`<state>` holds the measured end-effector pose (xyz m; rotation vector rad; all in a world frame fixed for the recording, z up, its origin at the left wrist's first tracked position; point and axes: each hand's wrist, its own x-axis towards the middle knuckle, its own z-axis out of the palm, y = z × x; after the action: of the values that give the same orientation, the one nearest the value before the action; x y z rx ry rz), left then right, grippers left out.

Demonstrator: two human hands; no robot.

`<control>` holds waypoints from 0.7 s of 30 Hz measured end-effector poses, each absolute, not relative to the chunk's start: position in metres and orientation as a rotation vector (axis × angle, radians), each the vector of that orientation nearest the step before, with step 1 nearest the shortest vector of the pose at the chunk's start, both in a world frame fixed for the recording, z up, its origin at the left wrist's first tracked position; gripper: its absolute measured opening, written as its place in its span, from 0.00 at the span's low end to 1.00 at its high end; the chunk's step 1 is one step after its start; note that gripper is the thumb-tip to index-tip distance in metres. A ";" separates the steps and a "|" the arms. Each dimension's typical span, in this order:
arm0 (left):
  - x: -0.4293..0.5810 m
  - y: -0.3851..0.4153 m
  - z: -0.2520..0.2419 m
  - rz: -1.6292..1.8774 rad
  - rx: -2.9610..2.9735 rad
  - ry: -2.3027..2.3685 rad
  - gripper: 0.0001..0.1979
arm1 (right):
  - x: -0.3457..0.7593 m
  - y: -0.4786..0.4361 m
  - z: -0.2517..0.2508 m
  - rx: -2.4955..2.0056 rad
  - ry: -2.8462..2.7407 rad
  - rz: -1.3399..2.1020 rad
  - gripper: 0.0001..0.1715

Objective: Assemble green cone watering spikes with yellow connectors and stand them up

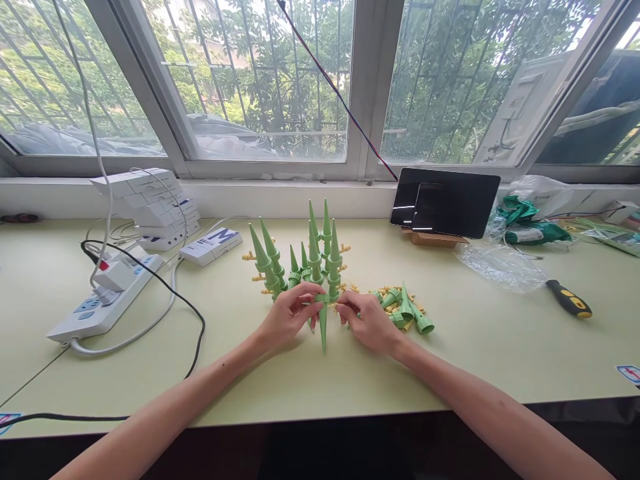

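Observation:
My left hand (296,308) is closed around the collar of a green plastic watering spike (323,331), whose tip points down at the table. Close by on its right, my right hand (367,320) pinches a small yellow valve (332,305) against the spike's side. Most of the valve is hidden by the fingers. Behind my hands stand several green spikes (315,253), tips up and stacked, with yellow valves sticking out sideways. To the right of my right hand lies a loose heap of green spikes (406,308) mixed with small yellow pieces.
On the left are a white power strip (107,297), cables, stacked white boxes (150,200) and a single white box (213,245). At the back right a black tablet (450,203) leans on a stand. A screwdriver (569,298) lies beside clear plastic wrapping (505,267).

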<state>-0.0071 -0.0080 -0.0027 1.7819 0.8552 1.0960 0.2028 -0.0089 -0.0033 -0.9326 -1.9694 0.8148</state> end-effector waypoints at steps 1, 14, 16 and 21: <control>-0.007 -0.008 -0.002 1.095 1.771 0.855 0.10 | 0.203 -0.009 -0.003 -0.937 -1.973 0.820 0.13; -0.008 -0.005 0.006 0.995 1.600 0.898 0.15 | 0.203 -0.009 -0.005 -0.913 -1.929 0.821 0.13; -0.009 -0.004 0.007 0.985 1.587 0.888 0.15 | 0.203 -0.010 -0.004 -0.918 -1.919 0.828 0.13; -0.010 -0.003 0.008 0.922 1.605 0.862 0.12 | 0.204 -0.010 -0.003 -0.921 -1.917 0.842 0.13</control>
<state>-0.0096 -0.0032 0.0077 1.6050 0.8623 0.9222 0.2037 -0.0102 -0.0035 -0.9209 -1.9170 0.8421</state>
